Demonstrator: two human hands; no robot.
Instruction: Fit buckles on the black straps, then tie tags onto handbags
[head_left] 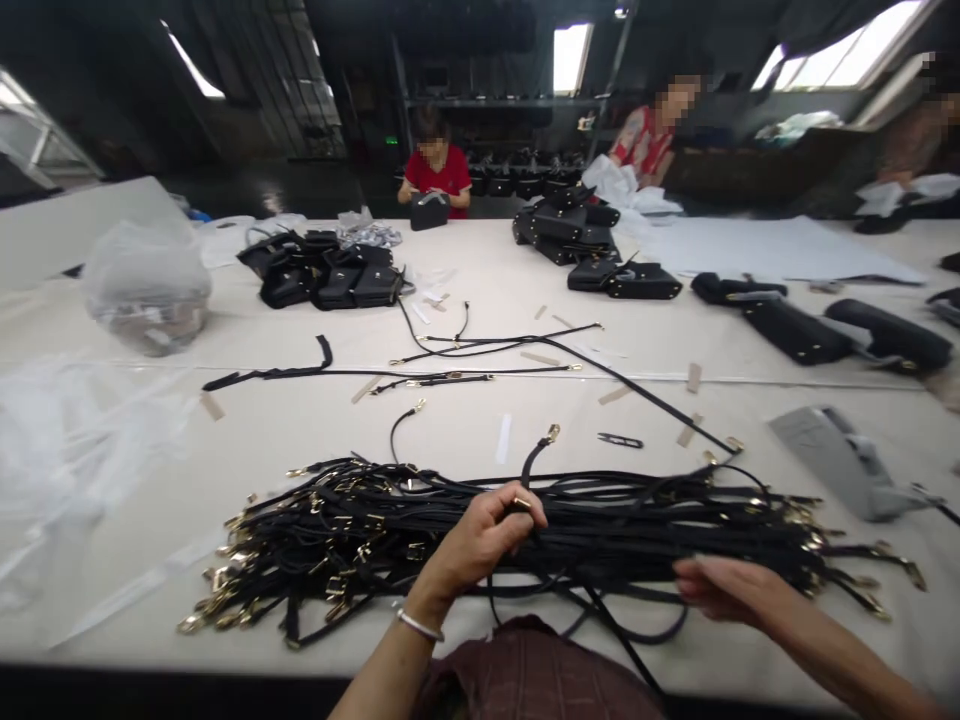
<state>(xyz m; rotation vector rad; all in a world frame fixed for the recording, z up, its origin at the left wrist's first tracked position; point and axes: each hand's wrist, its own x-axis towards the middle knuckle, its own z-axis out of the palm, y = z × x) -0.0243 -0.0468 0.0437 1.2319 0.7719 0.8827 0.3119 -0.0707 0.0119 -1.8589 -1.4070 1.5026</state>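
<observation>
My left hand is closed around a narrow black strap with gold-coloured hardware. One end of this strap sticks up above the fist and ends in a gold clasp. My right hand, slightly blurred, hovers over the front right of the strap pile, its fingers stretched to the left and nothing visible in them. Under both hands lies a wide pile of black straps, with gold clasps and buckles at both ends. A black strap loop hangs near the right fingertips.
Loose straps and small thread snips lie beyond the pile. A grey tape dispenser stands at right. Black bags are heaped farther back, beside a clear plastic bag. Across the table, a person in red handles a black bag.
</observation>
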